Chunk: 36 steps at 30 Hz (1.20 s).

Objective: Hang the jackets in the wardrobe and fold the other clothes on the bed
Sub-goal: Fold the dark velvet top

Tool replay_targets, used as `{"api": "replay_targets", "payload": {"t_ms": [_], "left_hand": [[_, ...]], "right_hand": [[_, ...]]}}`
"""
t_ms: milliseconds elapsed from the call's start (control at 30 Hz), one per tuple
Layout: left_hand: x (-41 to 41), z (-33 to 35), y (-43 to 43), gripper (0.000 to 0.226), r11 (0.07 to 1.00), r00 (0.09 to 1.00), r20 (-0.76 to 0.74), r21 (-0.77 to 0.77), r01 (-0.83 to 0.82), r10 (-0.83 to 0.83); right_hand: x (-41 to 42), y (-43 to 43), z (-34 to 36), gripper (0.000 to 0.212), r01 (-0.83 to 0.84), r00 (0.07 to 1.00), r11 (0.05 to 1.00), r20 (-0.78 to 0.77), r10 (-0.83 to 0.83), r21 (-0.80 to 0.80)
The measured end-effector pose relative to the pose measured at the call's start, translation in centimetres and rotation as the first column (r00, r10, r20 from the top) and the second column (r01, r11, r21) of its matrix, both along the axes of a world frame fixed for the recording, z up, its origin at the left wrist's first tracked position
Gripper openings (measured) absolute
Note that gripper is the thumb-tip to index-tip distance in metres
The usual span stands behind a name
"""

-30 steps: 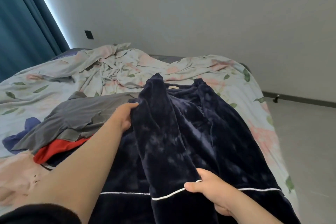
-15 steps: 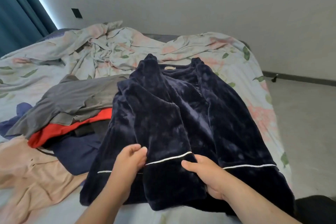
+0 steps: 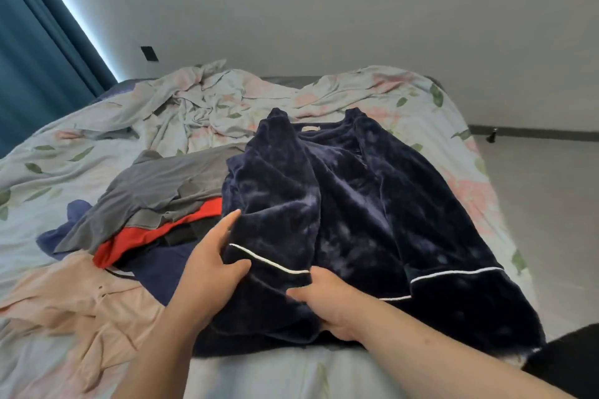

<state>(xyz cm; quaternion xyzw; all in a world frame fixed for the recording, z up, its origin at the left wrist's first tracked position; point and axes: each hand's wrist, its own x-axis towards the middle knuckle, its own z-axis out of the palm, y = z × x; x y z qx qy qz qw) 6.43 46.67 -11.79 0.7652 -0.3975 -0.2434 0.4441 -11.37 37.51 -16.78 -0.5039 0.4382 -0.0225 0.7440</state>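
Head view: our left hand (image 3: 212, 272) and right hand (image 3: 329, 303) each pinch the folded sleeve (image 3: 278, 197) of the navy top (image 3: 372, 210) on the bed (image 3: 431, 113).

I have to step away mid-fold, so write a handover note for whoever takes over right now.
Left hand pinches the sleeve edge of the navy velvet top; right hand grips the same sleeve's cuff.
Top lies flat on the bed, both sleeves folded in.
Left to do: finish this fold, then the grey garment, red garment and peach garment heaped to its left.
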Motion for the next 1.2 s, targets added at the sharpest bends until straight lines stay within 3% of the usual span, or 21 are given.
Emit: {"api": "replay_targets", "payload": {"t_ms": [100,133,233,367,567,667,800,933,1000,1067,1100,1133,1200], "left_hand": [[2.1,-1.2,2.1,0.085,0.979,0.977,0.211,0.206,-0.011,-0.033],[2.4,-2.0,3.0,0.079,0.959,0.976,0.205,0.282,0.014,-0.074],[3.5,-3.2,4.2,0.054,0.924,0.998,-0.059,0.38,0.044,-0.023],[6.6,-3.0,-1.6,0.037,0.972,0.952,-0.264,0.21,-0.104,0.158],[9.5,-1.4,-13.3,0.043,0.982,0.864,-0.478,0.168,-0.087,0.159],[9.9,-1.6,-16.2,0.043,0.976,0.917,-0.358,0.182,-0.116,0.176],[13.1,-0.6,-19.1,0.043,0.964,0.943,-0.207,0.014,-0.264,0.261],[15.9,-1.6,-19.1,0.03,0.974,0.979,-0.056,0.127,-0.187,0.196],[15.9,-2.4,-17.4,0.027,0.958,0.969,-0.048,0.173,-0.231,0.242],[15.9,-3.0,-15.0,0.033,0.947,0.948,-0.099,0.147,-0.287,0.302],[15.8,-3.2,-13.8,0.034,0.956,0.949,-0.153,0.14,-0.256,0.277],[15.6,-3.4,-12.8,0.032,0.971,0.951,-0.222,0.146,-0.188,0.217],[15.3,-3.5,-11.3,0.028,0.987,0.931,-0.356,0.157,-0.026,0.081]], "right_hand": [[3.0,1.9,-0.8,0.019,-0.014,0.992,0.99,-0.123,-0.003,-0.137],[3.4,2.2,-1.0,0.016,-0.036,0.985,0.976,-0.173,-0.002,-0.215],[3.3,2.9,-1.9,0.024,-0.115,0.963,0.919,-0.27,0.009,-0.377],[2.5,2.9,-2.2,0.016,-0.127,0.959,0.927,-0.282,0.024,-0.352],[2.2,2.7,-1.9,0.026,-0.161,0.954,0.92,-0.295,0.052,-0.358],[2.0,2.8,-1.9,0.021,-0.158,0.955,0.931,-0.292,0.059,-0.329],[2.0,2.9,-2.1,0.027,-0.193,0.953,0.922,-0.288,0.094,-0.337],[2.5,3.1,-2.2,0.021,-0.192,0.941,0.888,-0.334,0.046,-0.418],[2.8,3.1,-1.2,0.023,-0.249,0.914,0.852,-0.403,0.05,-0.46],[2.8,3.3,0.2,0.032,-0.342,0.88,0.714,-0.475,0.014,-0.612],[2.8,3.4,0.7,0.036,-0.391,0.884,0.515,-0.467,-0.021,-0.763],[3.1,3.9,1.2,0.034,-0.411,0.904,0.254,-0.427,-0.01,-0.876],[4.1,5.6,2.2,0.021,-0.416,0.872,-0.118,-0.432,0.228,-0.902]]}}
